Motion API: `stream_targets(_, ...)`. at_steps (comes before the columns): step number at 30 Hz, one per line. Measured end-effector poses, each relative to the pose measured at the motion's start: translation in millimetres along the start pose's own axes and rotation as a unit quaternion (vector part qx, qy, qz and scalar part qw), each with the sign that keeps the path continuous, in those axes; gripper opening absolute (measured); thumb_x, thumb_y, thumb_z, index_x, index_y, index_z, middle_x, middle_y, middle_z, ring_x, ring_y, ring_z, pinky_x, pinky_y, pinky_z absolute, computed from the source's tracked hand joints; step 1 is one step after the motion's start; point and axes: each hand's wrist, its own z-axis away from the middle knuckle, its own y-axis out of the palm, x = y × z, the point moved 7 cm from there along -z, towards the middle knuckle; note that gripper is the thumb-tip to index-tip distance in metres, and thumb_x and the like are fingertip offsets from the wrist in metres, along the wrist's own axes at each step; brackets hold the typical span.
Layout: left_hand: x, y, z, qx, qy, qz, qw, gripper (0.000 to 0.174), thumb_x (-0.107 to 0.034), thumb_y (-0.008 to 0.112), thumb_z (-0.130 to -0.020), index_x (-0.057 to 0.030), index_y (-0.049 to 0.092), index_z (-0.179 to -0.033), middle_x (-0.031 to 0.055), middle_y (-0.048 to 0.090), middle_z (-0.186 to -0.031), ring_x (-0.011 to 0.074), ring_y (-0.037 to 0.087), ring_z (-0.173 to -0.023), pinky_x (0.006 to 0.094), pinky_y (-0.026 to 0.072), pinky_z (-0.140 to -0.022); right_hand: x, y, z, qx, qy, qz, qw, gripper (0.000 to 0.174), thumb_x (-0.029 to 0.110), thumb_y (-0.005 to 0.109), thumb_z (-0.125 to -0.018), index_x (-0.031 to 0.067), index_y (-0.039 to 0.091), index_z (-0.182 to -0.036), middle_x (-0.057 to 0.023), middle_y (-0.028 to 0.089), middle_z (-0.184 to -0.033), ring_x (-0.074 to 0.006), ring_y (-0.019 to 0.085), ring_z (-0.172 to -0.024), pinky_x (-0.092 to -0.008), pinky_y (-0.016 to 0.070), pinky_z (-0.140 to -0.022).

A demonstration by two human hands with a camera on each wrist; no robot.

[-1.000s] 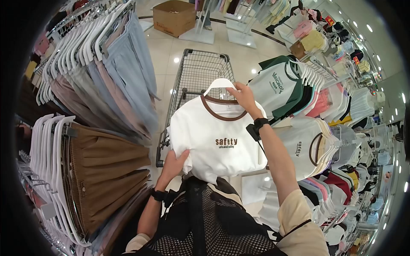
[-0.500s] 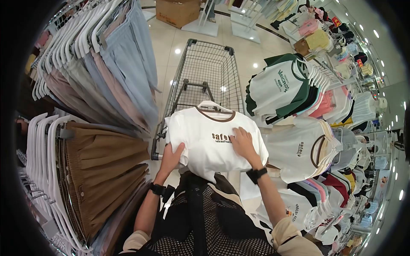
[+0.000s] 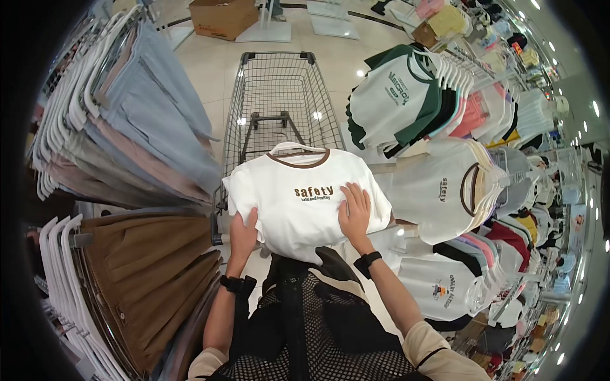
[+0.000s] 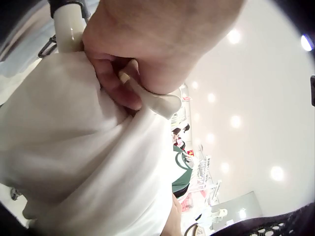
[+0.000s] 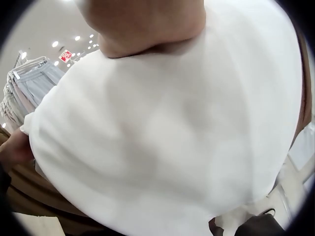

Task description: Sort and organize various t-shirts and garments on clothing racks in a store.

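A white T-shirt (image 3: 298, 222) with a brown neckband and "safety" on its chest is spread over the near end of a wire shopping cart (image 3: 277, 56). At its neck shows part of a white hanger (image 3: 298, 146). My left hand (image 3: 243, 236) grips the shirt's left edge; in the left wrist view its curled fingers (image 4: 120, 88) hold bunched cloth. My right hand (image 3: 354, 216) rests on the shirt's front beside the lettering, fingers extended. In the right wrist view the T-shirt (image 5: 162, 142) fills most of the picture and the fingers are hidden.
Light blue trousers (image 3: 149, 82) and a brown skirt (image 3: 146, 260) hang on racks at left. At right hang a green-sleeved shirt (image 3: 397, 89) and another "safety" shirt (image 3: 429, 190). A cardboard box (image 3: 222, 20) stands on the floor beyond the cart.
My right hand has let go of the hanger at the neck and come down onto the shirt's front. The shirt's neck has tipped lower, and the left hand keeps its hold.
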Motion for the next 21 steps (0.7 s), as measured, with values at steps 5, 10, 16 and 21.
stream_targets(5, 0, 2, 0, -0.018, 0.006, -0.014, 1.0, 0.042, -0.026, 0.062, -0.11, 0.0138, 0.069, -0.121, 0.0251, 0.078, -0.106, 0.0302, 0.073, -0.095, 0.0418, 0.0538, -0.087, 0, -3, 0, -0.023, 0.014, -0.021, 0.999, 0.039, 0.005, 0.061, -0.092, 0.0058, 0.072, -0.13, -0.0134, 0.068, -0.142, -0.0331, 0.057, -0.142, -0.0518, 0.0354, -0.124)
stream_targets(10, -8, 3, 9, -0.062, 0.066, -0.049, 0.995, 0.044, -0.027, 0.058, -0.113, 0.0145, 0.068, -0.12, 0.0271, 0.076, -0.105, 0.032, 0.072, -0.096, 0.0424, 0.0531, -0.089, 2, -8, -1, -0.046, 0.017, -0.03, 0.998, 0.039, 0.005, 0.061, -0.091, 0.0062, 0.074, -0.127, -0.0134, 0.07, -0.139, -0.033, 0.06, -0.139, -0.0508, 0.039, -0.122)
stream_targets(16, 3, 5, 5, -0.061, 0.081, -0.058, 0.993, 0.043, -0.028, 0.056, -0.114, 0.012, 0.068, -0.122, 0.028, 0.075, -0.103, 0.0354, 0.072, -0.094, 0.0443, 0.0526, -0.086, -2, -10, -2, -0.054, 0.014, -0.03, 0.998, 0.04, 0.004, 0.061, -0.09, 0.0057, 0.074, -0.127, -0.0133, 0.071, -0.138, -0.0328, 0.062, -0.137, -0.0502, 0.041, -0.12)
stream_targets(21, 5, 9, 5, -0.068, 0.094, -0.05, 0.992, 0.042, -0.026, 0.055, -0.114, 0.0128, 0.068, -0.122, 0.0279, 0.074, -0.103, 0.0345, 0.071, -0.092, 0.0442, 0.0526, -0.086, -6, -11, -2, -0.062, 0.018, -0.045, 0.997, 0.042, 0.0, 0.061, -0.089, 0.0064, 0.074, -0.128, -0.0123, 0.071, -0.139, -0.0323, 0.062, -0.138, -0.0495, 0.0412, -0.12)
